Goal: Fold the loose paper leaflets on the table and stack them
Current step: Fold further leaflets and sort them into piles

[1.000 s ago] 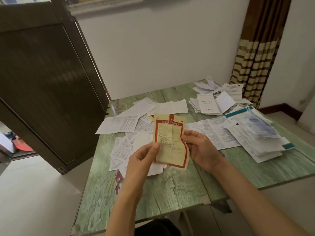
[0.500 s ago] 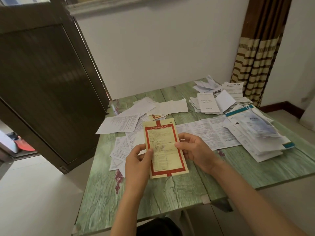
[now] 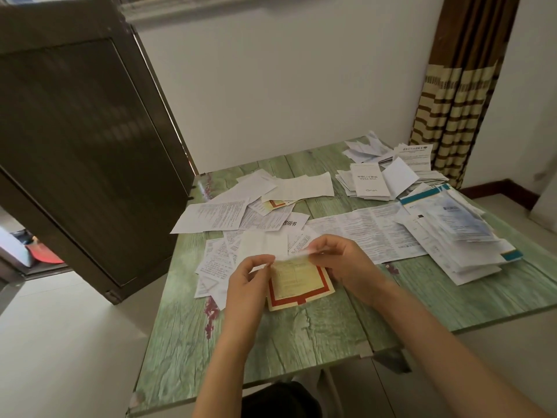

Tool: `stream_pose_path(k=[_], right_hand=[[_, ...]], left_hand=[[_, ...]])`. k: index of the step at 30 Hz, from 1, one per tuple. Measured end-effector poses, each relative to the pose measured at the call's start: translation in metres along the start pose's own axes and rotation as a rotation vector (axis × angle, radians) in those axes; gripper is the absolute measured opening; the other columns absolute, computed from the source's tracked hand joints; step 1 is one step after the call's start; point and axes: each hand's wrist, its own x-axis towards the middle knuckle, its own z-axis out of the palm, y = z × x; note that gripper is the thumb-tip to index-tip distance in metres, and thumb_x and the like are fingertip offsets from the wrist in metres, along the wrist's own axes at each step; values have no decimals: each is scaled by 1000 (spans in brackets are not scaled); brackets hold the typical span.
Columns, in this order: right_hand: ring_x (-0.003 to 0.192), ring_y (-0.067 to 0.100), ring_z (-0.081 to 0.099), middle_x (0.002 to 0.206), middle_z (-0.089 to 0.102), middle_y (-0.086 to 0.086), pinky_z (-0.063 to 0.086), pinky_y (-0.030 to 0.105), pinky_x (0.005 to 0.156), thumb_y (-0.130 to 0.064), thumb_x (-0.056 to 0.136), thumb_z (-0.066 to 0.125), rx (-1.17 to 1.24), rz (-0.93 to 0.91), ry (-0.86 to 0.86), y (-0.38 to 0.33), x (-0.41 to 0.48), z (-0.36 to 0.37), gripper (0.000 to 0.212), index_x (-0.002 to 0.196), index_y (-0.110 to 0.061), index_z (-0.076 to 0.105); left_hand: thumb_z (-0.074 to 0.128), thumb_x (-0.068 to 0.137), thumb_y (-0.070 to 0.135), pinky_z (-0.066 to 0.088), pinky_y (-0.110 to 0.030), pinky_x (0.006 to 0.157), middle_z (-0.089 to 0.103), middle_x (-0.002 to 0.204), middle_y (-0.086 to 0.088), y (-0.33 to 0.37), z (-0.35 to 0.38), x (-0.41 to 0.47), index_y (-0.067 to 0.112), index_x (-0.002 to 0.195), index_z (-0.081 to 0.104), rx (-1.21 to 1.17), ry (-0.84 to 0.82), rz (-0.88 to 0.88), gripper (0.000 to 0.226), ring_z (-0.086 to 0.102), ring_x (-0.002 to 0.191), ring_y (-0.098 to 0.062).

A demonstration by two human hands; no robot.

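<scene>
Left hand: we see the left hand (image 3: 248,285) raised just over the table, thumb and forefinger pinched on the top left corner of the yellow leaflet (image 3: 297,283), forearm coming in from the near edge.
Right hand: the right hand (image 3: 346,267) pinches the same top edge at its right end, fingers curled and wrist low over the table.
Leaflet: it is yellow with a red border. Its lower part lies on the table (image 3: 286,342) near the front middle, and its top edge is lifted and blurred between our hands.
Writing: the leaflet's print is too small for us to read. A white booklet (image 3: 369,181) at the back right shows "vivo" upside down. A sheet with bold black characters (image 3: 294,223) lies just beyond our hands.
Papers: loose leaflets (image 3: 217,218) spread left of centre. A long sheet (image 3: 367,233) lies unfolded to the right. A pile of papers (image 3: 458,251) with teal stripes sits at the right side.
Edges: bare green wood shows between the leaflet and the table's near edge.
Surroundings: a dark door (image 3: 75,140) stands close to the table's back left corner, and a striped curtain (image 3: 452,110) hangs behind the back right.
</scene>
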Motion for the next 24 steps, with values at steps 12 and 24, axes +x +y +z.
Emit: stream_pose_path(k=[12, 24], right_hand=[[94, 30, 68, 102, 67, 12, 56, 43, 83, -6, 84, 65, 125, -23, -27, 0, 2, -3, 50, 125, -30, 47], [64, 14, 56, 75, 65, 3, 47, 21, 62, -15, 71, 71, 85, -72, -80, -1, 0, -5, 17, 87, -8, 66]], left_hand=[[51, 95, 18, 57, -30, 72, 73, 82, -2, -3, 0, 1, 11, 87, 66, -43, -37, 25, 19, 71, 79, -18], [67, 80, 31, 28, -18, 103, 59, 122, 21, -6, 3, -2, 23, 72, 71, 107, 54, 466, 12, 38, 128, 5]])
